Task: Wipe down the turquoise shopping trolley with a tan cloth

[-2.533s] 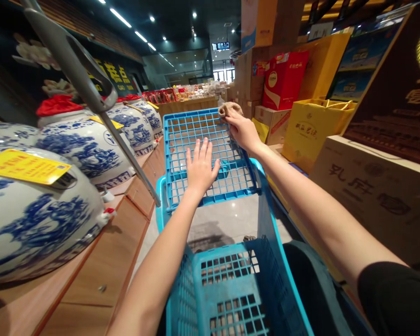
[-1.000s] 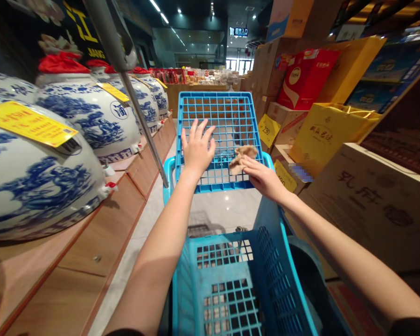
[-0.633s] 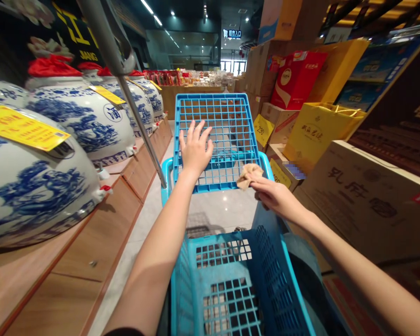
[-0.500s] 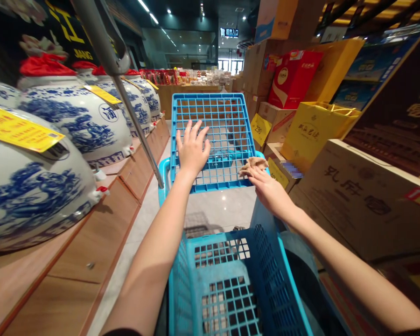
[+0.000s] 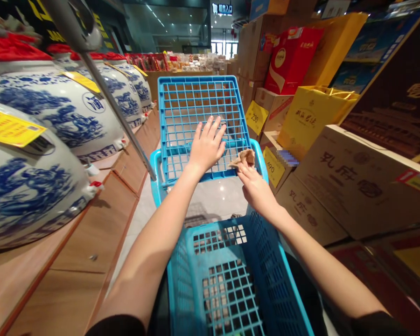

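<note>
My left hand (image 5: 207,145) lies with fingers spread on the blue plastic grid panel (image 5: 182,112), which stands tilted at the far end of the blue shopping cart (image 5: 262,163). Between the fingers of my right hand (image 5: 257,186) is a crumpled tan cloth (image 5: 247,158), close to the panel's lower right corner. The palm side of that hand is hidden. Nearer to me, below both arms, is the cart's deep blue basket (image 5: 192,280) with latticed walls and floor.
Large blue-and-white jars (image 5: 31,186) with red cloth tops line a wooden ledge (image 5: 80,247) on the left. A grey metal pole (image 5: 119,112) slants down to the cart. Stacked cartons (image 5: 367,186), a yellow bag (image 5: 301,121) and a red box (image 5: 290,60) crowd the right.
My left hand has slid right across the grid panel. My right hand has shifted slightly left with the cloth. The whole view has tipped down a little.
</note>
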### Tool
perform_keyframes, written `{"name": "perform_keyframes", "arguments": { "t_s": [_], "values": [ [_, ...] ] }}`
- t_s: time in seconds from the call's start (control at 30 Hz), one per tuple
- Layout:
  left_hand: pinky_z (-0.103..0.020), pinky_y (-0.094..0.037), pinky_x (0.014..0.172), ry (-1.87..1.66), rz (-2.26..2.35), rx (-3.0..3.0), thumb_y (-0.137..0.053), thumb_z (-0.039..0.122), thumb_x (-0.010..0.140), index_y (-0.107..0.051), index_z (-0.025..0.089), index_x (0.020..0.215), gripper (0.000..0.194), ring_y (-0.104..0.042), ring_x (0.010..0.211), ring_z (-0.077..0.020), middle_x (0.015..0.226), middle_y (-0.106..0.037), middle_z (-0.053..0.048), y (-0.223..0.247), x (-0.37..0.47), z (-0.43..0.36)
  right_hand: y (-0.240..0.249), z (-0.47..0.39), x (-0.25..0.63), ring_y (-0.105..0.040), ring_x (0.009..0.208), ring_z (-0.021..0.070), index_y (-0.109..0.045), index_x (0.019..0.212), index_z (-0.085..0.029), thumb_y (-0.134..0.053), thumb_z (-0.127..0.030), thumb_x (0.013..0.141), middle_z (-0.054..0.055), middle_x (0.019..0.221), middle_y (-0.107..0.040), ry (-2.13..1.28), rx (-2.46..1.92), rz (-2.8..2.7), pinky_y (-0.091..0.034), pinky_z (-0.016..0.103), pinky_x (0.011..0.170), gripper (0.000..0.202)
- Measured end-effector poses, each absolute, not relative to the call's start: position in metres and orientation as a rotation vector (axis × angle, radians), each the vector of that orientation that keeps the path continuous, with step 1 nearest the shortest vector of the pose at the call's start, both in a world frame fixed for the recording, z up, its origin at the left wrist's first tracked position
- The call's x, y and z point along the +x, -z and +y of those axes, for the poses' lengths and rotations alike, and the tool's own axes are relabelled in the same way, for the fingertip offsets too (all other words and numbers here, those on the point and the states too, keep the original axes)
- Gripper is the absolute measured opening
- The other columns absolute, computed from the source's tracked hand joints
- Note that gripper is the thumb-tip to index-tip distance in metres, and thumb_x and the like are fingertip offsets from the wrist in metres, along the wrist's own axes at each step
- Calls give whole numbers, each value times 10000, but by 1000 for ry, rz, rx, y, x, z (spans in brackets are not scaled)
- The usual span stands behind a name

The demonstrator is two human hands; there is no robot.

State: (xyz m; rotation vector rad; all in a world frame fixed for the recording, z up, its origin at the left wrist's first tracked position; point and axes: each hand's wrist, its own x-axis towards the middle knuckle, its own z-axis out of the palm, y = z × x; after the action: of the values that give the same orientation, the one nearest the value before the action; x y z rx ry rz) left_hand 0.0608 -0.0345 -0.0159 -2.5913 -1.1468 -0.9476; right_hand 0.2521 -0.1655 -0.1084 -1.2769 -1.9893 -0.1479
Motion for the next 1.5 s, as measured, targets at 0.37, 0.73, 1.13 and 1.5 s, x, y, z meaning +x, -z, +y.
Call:
{"name": "perform_keyframes", "arguments": {
  "t_s": [0.37,0.73,1.13,1.5],
  "values": [
    [-604,-119,1396,953,-1157,-2665,-584,302,945,-577,372,1528,587,-266,1681,-303,1763,-400,30,9,54,-29,77,-172,243,-596,1491,259,-789,1293,-267,-534,26,840,36,1532,-677,6,-1333,-1961,-494,504,1288,597],
    [-623,-200,1374,1076,-967,-2705,-608,251,954,-684,367,1354,423,-354,1648,-306,1710,-492,6,10,40,-24,114,-173,224,-593,1494,196,-776,1305,-229,-513,38,875,56,1515,-698,19,-1157,-2069,-476,416,1300,570],
    [-591,-232,1382,1222,-1068,-2580,-555,142,955,-678,318,1362,461,-418,1615,-295,1644,-576,-26,7,24,-14,106,-131,206,-535,1549,211,-763,1341,-221,-507,25,885,61,1555,-667,17,-1045,-2161,-459,473,1310,578],
    [-604,-236,1386,1230,-1180,-2557,-557,171,956,-735,327,1193,335,-396,1628,-301,1648,-567,18,2,26,-21,110,-133,203,-476,1593,220,-740,1339,-187,-445,-4,919,95,1572,-653,119,-968,-2168,-427,541,1332,545]
  ]
}}
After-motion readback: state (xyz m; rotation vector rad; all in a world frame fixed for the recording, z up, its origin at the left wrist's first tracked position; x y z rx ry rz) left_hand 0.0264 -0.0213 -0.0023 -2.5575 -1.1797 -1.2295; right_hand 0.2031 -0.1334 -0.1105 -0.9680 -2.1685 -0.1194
